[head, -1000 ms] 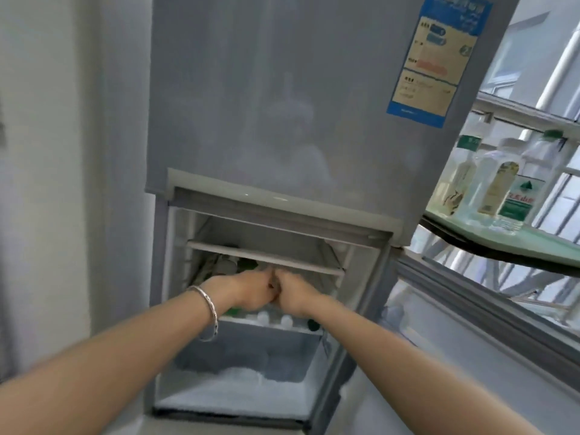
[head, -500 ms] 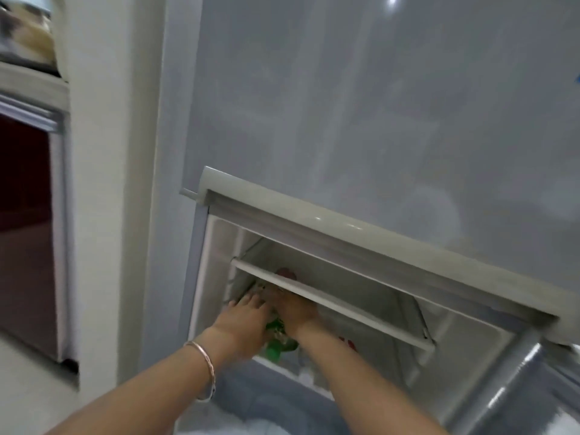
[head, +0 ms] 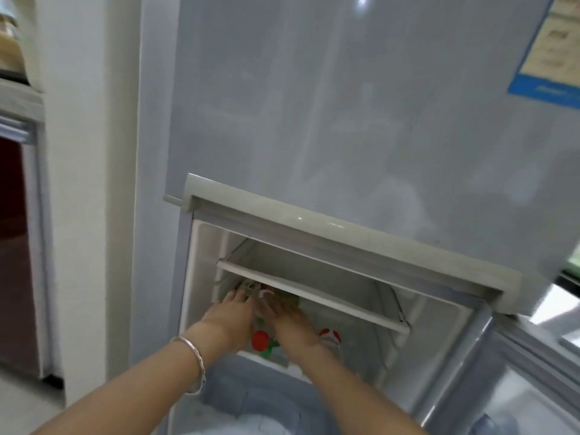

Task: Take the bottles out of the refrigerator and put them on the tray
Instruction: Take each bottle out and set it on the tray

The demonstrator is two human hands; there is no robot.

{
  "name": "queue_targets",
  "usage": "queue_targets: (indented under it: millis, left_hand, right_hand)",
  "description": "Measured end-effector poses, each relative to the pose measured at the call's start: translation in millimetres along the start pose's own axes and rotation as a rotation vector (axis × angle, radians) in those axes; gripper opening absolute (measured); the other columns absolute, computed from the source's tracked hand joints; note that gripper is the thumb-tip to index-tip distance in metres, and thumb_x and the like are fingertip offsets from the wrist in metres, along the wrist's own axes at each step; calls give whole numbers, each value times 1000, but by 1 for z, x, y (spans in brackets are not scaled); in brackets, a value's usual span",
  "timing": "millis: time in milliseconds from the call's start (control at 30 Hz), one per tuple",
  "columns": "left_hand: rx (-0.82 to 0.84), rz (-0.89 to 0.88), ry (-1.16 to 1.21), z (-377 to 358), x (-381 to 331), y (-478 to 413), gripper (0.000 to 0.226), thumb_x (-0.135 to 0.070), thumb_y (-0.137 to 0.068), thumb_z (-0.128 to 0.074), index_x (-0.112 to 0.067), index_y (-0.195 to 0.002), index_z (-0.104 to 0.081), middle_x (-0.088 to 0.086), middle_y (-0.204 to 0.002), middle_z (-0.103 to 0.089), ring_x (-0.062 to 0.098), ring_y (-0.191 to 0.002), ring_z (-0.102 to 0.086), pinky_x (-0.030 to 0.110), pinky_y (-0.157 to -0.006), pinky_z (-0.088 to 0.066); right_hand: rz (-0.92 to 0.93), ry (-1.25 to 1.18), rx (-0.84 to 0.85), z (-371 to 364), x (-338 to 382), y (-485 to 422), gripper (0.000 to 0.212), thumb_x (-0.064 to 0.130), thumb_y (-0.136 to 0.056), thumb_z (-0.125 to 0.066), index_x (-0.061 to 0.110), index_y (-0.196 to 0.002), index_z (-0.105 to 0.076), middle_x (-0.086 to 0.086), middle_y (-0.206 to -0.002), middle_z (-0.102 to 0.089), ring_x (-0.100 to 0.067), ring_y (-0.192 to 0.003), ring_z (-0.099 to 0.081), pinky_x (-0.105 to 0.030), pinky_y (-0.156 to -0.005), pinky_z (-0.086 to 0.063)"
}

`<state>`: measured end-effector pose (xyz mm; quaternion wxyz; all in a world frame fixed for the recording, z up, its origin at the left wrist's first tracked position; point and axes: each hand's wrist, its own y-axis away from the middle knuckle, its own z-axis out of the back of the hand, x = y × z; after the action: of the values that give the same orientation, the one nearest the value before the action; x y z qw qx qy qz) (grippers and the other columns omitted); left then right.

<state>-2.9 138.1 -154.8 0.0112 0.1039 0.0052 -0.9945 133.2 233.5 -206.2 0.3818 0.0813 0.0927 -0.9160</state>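
Reaching forward from the bottom edge of the view, both bare forearms extended into the open lower compartment of the refrigerator (head: pixel 314 120). A silver bracelet (head: pixel 196 362) circled the left wrist. Below the arms sat a translucent drawer (head: pixel 251 400) holding a whitish mass, probably frost. The left hand (head: pixel 230 315) lay palm down, fingers spread and extended. The right hand (head: pixel 287 318) lay just beside it, likewise flat with fingers spread. Both hands rested over the bottles (head: pixel 262 339) lying on the compartment floor; whether either hand gripped a bottle could not be determined. Red and green label patches showed between the hands, a red-and-white label (head: pixel 329 335) showed just right of the right hand, and more packaging (head: pixel 251 285) showed at the fingertips. Above the hands ran a white shelf (head: pixel 314 296), bare on the visible part. The upper door was closed, with a blue-edged sticker (head: pixel 555 48) at its top right. To the left stood a white wall (head: pixel 88 183), then a dark red cabinet panel (head: pixel 12 246). The tray was out of view.
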Motion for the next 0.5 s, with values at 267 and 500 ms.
queue_targets:
  millis: [267,500]
  left_hand:
    - [161,-122,71,39,-26,44,87,-18,-79,-72,-17,-150,-22,7,-150,-39,28,-131,-49,39,-105,-44]
    - [251,-457,268,90,-76,88,38,-29,-60,-86,-38,-88,-63,-19,-88,-67,3,-82,-63,8,-64,-45]
  right_hand:
    - [-150,-514,-109,63,34,94,61,33,-87,-67,22,-139,-37,-6,-131,-60,-26,-114,-60,-39,-93,-50]
    - [-334,-639,-118,138,42,179,54,51,-81,-64,22,-125,-55,-3,-119,-67,-22,-106,-66,-33,-86,-54]
